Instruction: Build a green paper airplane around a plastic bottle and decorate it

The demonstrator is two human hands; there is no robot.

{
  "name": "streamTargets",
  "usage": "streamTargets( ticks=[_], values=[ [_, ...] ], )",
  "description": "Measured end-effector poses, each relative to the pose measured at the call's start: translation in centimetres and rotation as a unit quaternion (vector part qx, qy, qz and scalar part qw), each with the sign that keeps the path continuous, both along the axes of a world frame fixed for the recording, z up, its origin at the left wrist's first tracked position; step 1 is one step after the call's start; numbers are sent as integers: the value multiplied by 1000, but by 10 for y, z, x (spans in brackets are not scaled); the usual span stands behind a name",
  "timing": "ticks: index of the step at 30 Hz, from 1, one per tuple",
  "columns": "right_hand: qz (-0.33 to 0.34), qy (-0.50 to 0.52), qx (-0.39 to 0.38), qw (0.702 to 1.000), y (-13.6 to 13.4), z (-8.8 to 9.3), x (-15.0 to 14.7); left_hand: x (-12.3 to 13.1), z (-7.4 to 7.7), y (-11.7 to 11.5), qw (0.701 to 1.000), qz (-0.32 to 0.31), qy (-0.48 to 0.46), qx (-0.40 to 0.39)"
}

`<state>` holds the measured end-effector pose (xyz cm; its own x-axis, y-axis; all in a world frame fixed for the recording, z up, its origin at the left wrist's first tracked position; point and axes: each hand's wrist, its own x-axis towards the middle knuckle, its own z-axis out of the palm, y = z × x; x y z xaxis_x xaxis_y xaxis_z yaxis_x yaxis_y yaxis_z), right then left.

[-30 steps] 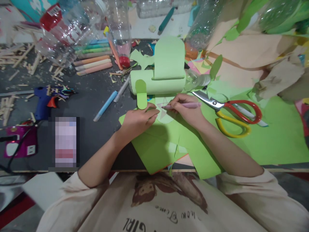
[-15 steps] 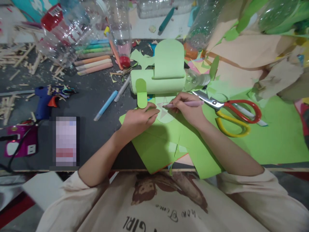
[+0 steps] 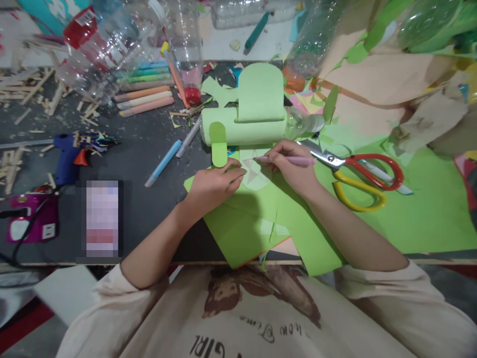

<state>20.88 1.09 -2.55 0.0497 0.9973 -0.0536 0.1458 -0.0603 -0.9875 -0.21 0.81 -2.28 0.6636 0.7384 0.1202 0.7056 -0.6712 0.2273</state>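
Observation:
A pink marker (image 3: 298,160) is gripped in my right hand (image 3: 292,166), its tip on or just over a star drawn on a pale green paper flap (image 3: 256,181). My left hand (image 3: 216,186) lies with fingers stretched out, fingertips resting at the flap's left edge. The flap hangs from a plastic bottle wrapped in light green paper (image 3: 246,130), which lies on its side. A second rounded flap (image 3: 261,92) stands up behind it, and a small bright green strip (image 3: 219,144) is on its left end. Green paper sheets (image 3: 238,226) lie under my hands.
Red-and-yellow-handled scissors (image 3: 348,164) lie right of my right hand. Left are a blue marker (image 3: 164,163), a phone (image 3: 102,219) and a blue glue gun (image 3: 67,156). Crayons (image 3: 145,97), wood sticks and plastic bottles (image 3: 184,49) crowd the back.
My right hand has shifted the marker slightly, its tip moving a little up and right over the star. My left hand has stayed in place.

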Motion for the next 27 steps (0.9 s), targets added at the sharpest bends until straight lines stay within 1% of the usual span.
streamTargets(
  ticks=[6,11,14,21,27],
  values=[
    [-3,-45,41,998,-1,-1,4,0,1,0,1000,-6,-5,-3],
    [-1,-49,52,997,-1,-2,3,-1,0,0,999,-11,-30,-8],
    [8,-49,63,997,-1,-2,3,-1,1,0,999,-12,-29,-1],
    [19,-69,40,997,-3,-1,3,-1,0,0,1000,-6,-9,19],
    [-12,-49,42,998,-3,0,3,-1,1,0,1000,-9,-12,9]
  ],
)
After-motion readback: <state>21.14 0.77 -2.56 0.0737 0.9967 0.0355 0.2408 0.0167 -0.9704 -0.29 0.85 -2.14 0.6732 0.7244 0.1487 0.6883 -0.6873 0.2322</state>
